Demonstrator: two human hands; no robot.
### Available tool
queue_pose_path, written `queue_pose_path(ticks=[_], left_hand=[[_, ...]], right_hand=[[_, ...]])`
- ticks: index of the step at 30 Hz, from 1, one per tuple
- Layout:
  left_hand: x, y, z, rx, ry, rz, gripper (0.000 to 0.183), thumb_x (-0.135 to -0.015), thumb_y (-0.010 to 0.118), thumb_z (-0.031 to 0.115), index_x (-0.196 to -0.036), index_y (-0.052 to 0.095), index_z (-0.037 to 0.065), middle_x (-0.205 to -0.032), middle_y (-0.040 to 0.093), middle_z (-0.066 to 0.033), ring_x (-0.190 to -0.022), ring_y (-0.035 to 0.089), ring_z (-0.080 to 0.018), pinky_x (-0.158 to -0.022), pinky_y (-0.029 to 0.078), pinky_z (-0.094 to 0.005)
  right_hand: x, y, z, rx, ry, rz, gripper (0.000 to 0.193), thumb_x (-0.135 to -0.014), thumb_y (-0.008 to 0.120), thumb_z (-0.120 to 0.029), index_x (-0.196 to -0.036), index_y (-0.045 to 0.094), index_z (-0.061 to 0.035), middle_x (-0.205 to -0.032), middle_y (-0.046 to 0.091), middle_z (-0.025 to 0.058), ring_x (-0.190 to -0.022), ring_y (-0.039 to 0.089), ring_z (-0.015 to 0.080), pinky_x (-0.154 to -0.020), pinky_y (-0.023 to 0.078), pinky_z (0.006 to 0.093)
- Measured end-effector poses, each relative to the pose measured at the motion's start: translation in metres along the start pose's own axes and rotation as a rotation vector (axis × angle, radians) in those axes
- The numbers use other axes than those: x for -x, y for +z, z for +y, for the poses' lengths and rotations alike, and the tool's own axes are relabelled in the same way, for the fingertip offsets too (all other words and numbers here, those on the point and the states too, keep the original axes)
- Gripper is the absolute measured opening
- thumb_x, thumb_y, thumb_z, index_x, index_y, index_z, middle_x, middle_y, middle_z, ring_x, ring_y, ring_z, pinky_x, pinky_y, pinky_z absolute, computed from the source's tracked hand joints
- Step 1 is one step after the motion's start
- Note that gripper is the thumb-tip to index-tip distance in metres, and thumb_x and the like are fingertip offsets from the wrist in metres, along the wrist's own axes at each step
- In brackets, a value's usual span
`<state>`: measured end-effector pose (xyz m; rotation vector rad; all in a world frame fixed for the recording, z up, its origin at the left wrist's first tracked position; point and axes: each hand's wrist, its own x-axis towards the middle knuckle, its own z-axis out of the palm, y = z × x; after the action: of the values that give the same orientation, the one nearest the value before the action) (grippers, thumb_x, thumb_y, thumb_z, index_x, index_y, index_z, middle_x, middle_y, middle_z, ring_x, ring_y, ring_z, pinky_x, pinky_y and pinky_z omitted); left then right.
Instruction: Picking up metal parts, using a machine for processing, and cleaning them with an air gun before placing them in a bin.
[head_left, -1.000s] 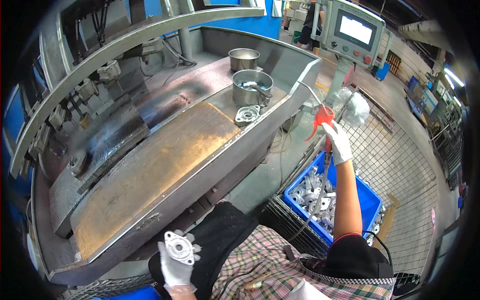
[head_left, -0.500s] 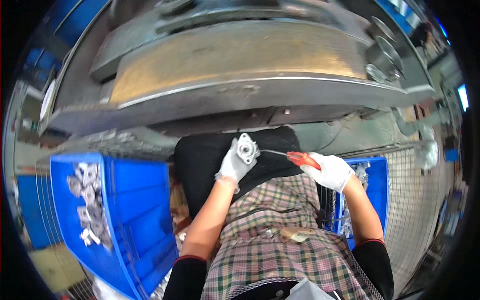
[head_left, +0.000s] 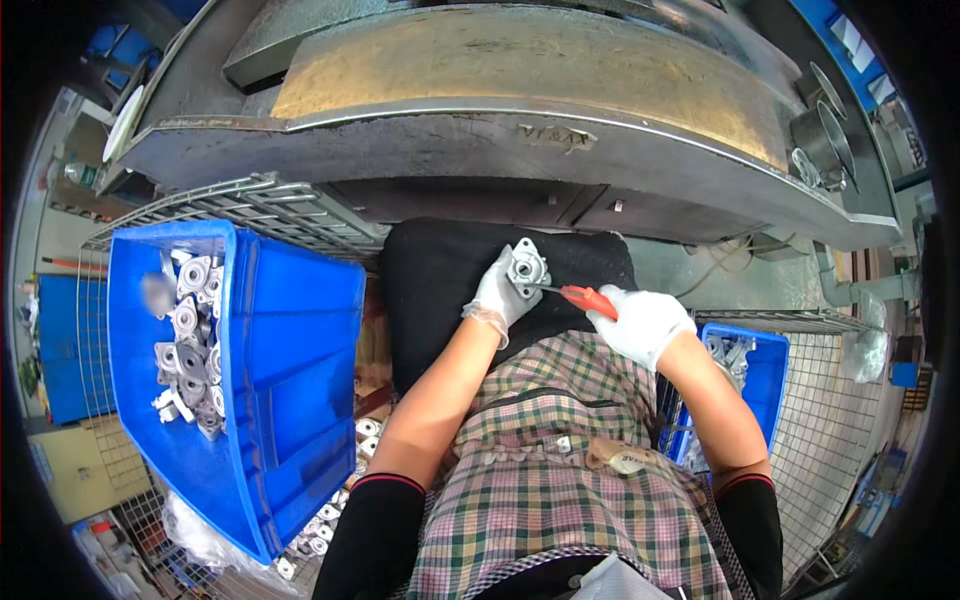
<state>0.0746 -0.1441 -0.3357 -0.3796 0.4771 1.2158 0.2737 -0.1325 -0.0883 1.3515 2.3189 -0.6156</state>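
In a white glove, my left hand [head_left: 497, 294] grips a silver-grey cast metal part [head_left: 527, 266] with a round bore and flange ears with holes. The part is held above a black cushion [head_left: 430, 275] in front of my lap. My right hand [head_left: 642, 322], gloved in white too, is wrapped round a thin-shafted hand tool [head_left: 588, 300] with a red handle. Its slim metal shaft reaches leftward, and the tip meets the lower edge of the part. The exact shape of that tip is too small to make out.
At my left a big blue bin [head_left: 290, 370] holds several similar castings [head_left: 190, 350]. More castings [head_left: 318, 530] lie below it. A smaller blue bin [head_left: 765, 375] with parts stands at my right, beside wire mesh [head_left: 815, 430]. Ahead runs a metal bench [head_left: 450, 150] with metal cups [head_left: 825, 140].
The view has shifted, so the bench and bins sit differently in it. The tool's tip has gone from the part's right side to its lower edge. Both hands keep their holds.
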Motion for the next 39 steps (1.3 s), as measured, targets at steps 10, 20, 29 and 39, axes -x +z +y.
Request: queue_pose_path(ticks=[10,20,29,39], left_hand=[[0.004,0.005,0.000,-0.019,0.000,0.058,0.047,-0.105,0.044,0.050,-0.122,0.061,0.009,-0.107,0.068,-0.0152,-0.099,0.064,-0.0339,-0.092,0.052,-0.0484],[0.004,-0.001,0.001,-0.076,-0.030,0.026,0.041,-0.103,0.049,0.050,-0.119,0.063,0.015,-0.106,0.069,-0.0095,-0.097,0.065,-0.0299,-0.087,0.051,-0.0463],[-0.002,-0.008,0.002,-0.023,-0.023,0.030,0.047,-0.104,0.045,0.050,-0.124,0.061,0.011,-0.112,0.068,-0.0138,-0.105,0.064,-0.0333,-0.095,0.051,-0.0489],[0.011,0.006,0.001,-0.161,-0.041,0.128,0.044,-0.104,0.044,0.051,-0.124,0.063,0.017,-0.121,0.068,-0.0077,-0.113,0.061,-0.0298,-0.097,0.046,-0.0468]], right_hand=[[-0.005,0.004,0.001,0.013,-0.008,-0.005,0.040,-0.097,0.051,-0.044,-0.113,0.061,-0.0088,-0.096,0.073,0.0189,-0.090,0.069,0.0404,-0.081,0.054,0.0496],[-0.007,0.003,0.011,0.011,0.035,-0.064,0.041,-0.097,0.050,-0.042,-0.114,0.061,-0.0078,-0.097,0.073,0.0196,-0.092,0.070,0.0398,-0.083,0.054,0.0500],[-0.011,0.008,0.008,-0.002,-0.001,-0.046,0.040,-0.096,0.050,-0.042,-0.113,0.062,-0.0075,-0.097,0.073,0.0198,-0.091,0.070,0.0396,-0.083,0.054,0.0493],[-0.028,0.007,0.001,-0.036,-0.003,-0.017,0.041,-0.098,0.048,-0.042,-0.114,0.060,-0.0060,-0.099,0.073,0.0197,-0.093,0.070,0.0390,-0.085,0.054,0.0490]])
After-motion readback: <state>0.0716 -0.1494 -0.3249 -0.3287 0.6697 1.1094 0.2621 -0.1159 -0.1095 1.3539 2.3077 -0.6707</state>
